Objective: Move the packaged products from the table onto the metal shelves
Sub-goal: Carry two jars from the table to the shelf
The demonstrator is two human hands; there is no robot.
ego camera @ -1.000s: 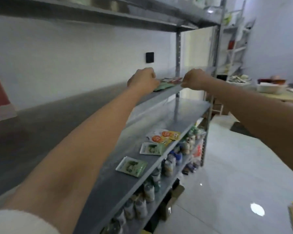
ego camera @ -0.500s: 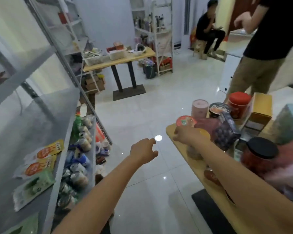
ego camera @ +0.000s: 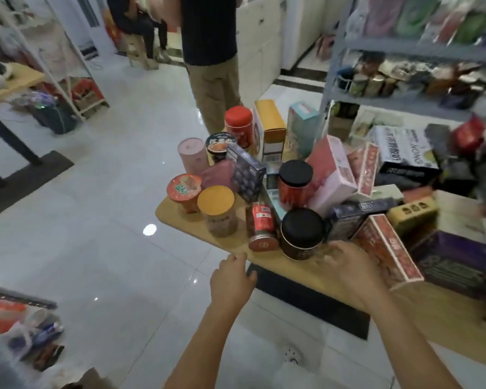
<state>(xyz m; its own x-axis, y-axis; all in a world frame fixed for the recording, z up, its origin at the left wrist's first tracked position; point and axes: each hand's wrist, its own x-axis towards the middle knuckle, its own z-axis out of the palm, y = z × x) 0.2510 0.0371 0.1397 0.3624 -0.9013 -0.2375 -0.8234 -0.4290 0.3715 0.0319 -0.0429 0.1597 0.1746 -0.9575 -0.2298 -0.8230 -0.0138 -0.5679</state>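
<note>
- The left hand (ego camera: 232, 279) hung over the glossy white tiled floor (ego camera: 110, 192), just beside the near edge of the light wooden table (ego camera: 289, 272). Its fingers were loosely curled and held nothing.
- The right hand (ego camera: 347, 269) lay over the tabletop with its fingers stretched forward toward the base of a dark round jar with a black lid (ego camera: 302, 234). The fingertips were blurred, so whether they touched the jar could not be told.
- The packaged products were crowded on the table, none on a shelf in the person's reach.
- A red cylindrical tin (ego camera: 261, 227) lay on its side just left of the dark jar.
- A clear jar with an orange lid (ego camera: 218, 211) and a red foil-topped cup (ego camera: 184, 192) stood at the table's corner.
- Behind them were a pale pink cylinder (ego camera: 192, 154), a dark blue patterned box (ego camera: 246, 175), a red jar with a black lid (ego camera: 295, 181) and a tilted pink carton (ego camera: 333, 175).
- A long red box (ego camera: 387, 248) lay just right of the right hand.
- Grey metal shelves (ego camera: 404, 99) stood beyond the table at the right, stocked with cans and packets.
- A person in khaki trousers (ego camera: 213, 80) stood at the table's far end.
</note>
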